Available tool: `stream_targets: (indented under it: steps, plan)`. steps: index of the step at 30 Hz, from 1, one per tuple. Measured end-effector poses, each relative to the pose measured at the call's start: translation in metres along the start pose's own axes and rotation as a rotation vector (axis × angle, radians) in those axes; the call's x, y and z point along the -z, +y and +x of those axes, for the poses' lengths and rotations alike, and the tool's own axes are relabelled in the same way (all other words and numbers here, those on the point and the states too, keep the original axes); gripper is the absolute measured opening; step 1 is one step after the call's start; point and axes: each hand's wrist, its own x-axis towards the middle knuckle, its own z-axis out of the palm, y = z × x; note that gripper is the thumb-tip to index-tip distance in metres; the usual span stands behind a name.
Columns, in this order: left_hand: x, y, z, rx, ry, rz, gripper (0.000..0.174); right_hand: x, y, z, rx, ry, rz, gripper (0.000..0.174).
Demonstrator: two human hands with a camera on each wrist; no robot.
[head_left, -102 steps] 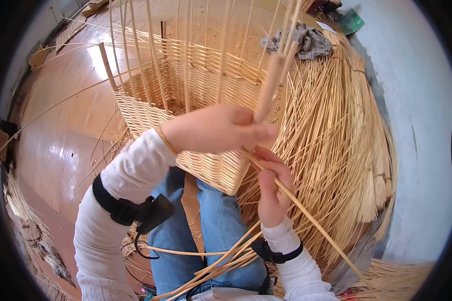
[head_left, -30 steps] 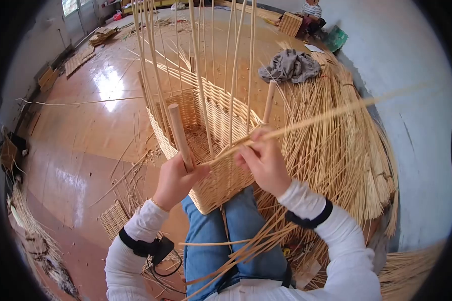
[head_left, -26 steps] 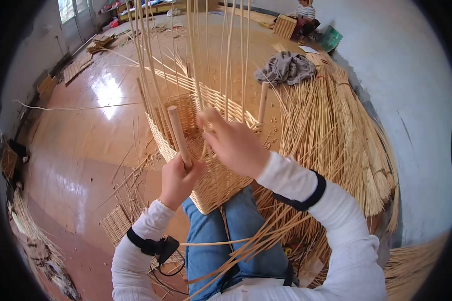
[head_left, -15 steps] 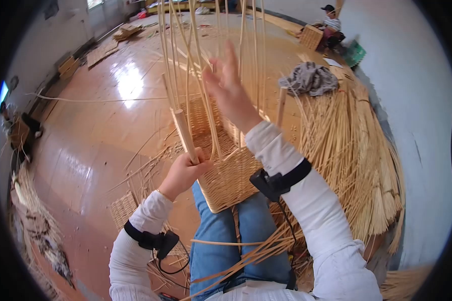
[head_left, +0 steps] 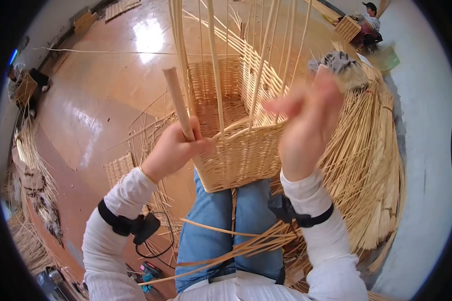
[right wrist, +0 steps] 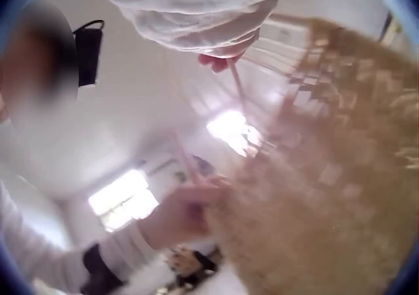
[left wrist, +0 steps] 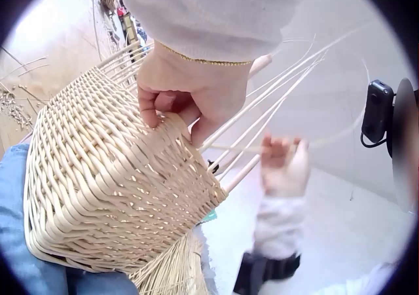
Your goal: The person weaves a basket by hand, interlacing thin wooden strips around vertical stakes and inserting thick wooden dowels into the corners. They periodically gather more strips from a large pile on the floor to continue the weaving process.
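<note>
A partly woven wicker basket (head_left: 241, 158) rests on the person's thighs, with tall upright stakes (head_left: 216, 75) rising from its sides. The left hand (head_left: 172, 150) grips its near left corner, fingers curled round the base of a thick wooden corner post (head_left: 179, 103) and thumb over the rim. Near the right corner, the right hand (head_left: 309, 125) is raised and blurred. In the left wrist view, that hand's fingers bend round a thin wicker strand (left wrist: 334, 136), which runs from the basket rim past the hand. Motion blur covers much of the right wrist view.
Long wicker rods (head_left: 366, 170) lie in a heap along the right wall, with a grey cloth (head_left: 344, 65) at their far end. Loose strands (head_left: 256, 248) cross the thighs. A small woven piece (head_left: 119, 169) lies on the floor left. Another person (head_left: 371, 22) sits far right.
The right hand drew a strand rightward, reached in among the stakes, and is now back at the right corner. The left hand moved from the far right post to the near left one.
</note>
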Motion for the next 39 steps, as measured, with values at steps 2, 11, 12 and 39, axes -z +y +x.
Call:
stream_targets:
  steps: [2,11,12,39]
  plan:
    - [0.006,0.017,0.004,0.114,-0.068,0.105,0.029,0.040,0.038,-0.043,-0.062,0.230,0.115,0.039]
    - [-0.004,0.034,0.006,0.181,-0.069,0.152,0.033,0.049,0.026,-0.048,-0.189,0.456,0.324,0.036]
    - [-0.008,0.037,0.006,0.213,-0.065,0.202,0.035,0.049,0.020,-0.049,-0.187,0.455,0.321,0.036]
    - [-0.047,-0.002,0.024,-0.108,0.262,0.440,0.032,0.013,0.007,-0.124,-0.193,-0.029,0.116,0.021]
